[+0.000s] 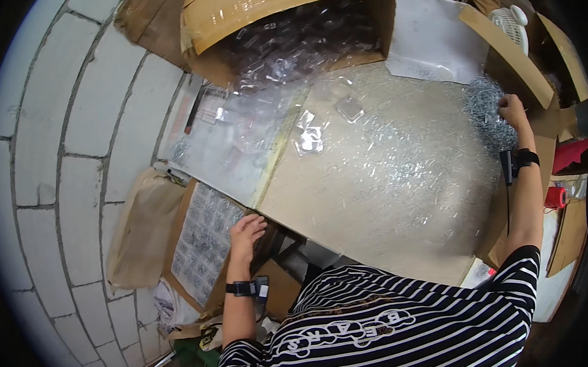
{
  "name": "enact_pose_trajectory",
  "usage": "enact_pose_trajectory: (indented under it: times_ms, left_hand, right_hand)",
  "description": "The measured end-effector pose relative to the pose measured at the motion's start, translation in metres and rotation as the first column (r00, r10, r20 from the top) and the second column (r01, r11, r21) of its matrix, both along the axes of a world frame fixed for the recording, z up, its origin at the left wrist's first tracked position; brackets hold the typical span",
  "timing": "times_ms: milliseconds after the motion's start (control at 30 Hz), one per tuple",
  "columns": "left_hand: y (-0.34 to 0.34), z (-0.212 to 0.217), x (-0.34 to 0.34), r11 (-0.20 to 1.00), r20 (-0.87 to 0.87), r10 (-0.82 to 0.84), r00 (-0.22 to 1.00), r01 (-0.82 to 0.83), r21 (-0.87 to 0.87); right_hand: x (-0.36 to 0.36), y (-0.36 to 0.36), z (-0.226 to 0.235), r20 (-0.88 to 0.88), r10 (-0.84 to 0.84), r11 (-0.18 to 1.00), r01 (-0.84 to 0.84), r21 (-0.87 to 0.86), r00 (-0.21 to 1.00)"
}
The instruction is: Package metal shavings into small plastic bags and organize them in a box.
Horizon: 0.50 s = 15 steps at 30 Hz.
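At the far right of the worktable, my right hand [512,110] rests at the edge of a heap of small silvery metal pieces [487,114], perhaps pins or nails. Its fingers are curled against the heap; what they pinch is too small to make out. My left hand [248,229] hovers by the table's near left edge, fingers loosely bent and apart, holding nothing. Beside it a carton [186,234] contains rows of clear boxes with greyish contents [204,238]. Two clear plastic boxes [350,109] [310,136] lie on the tabletop [346,206], among scattered metal pieces.
A large carton [270,6] at the back spills clear plastic boxes [281,56] onto the table. A white sheet [438,41] stands beside it. Cartons [507,55] and a white fan [510,25] sit at the back right; a block wall [87,126] runs along the left.
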State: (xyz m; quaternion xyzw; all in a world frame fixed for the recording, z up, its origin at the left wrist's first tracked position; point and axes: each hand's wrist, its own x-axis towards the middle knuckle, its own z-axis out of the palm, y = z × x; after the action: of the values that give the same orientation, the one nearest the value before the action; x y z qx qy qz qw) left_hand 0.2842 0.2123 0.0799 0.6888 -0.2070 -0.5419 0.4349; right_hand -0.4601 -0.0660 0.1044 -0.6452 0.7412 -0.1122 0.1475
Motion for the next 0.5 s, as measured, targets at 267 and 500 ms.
enact_pose_trajectory:
  times_ms: [267,500]
  left_hand:
    - [0.016,-0.032,0.038,0.993,0.351,-0.003,0.936,0.043,-0.106]
    - [-0.043,-0.085,0.076,0.943,0.869,-0.132,0.478,0.331,-0.039]
  right_hand:
    - [0.170,0.013,-0.065,-0.618,0.122,0.958,-0.254,-0.130,0.776]
    - [0.262,0.066,-0.079,-0.408,0.016,0.997,-0.047,-0.065,0.913]
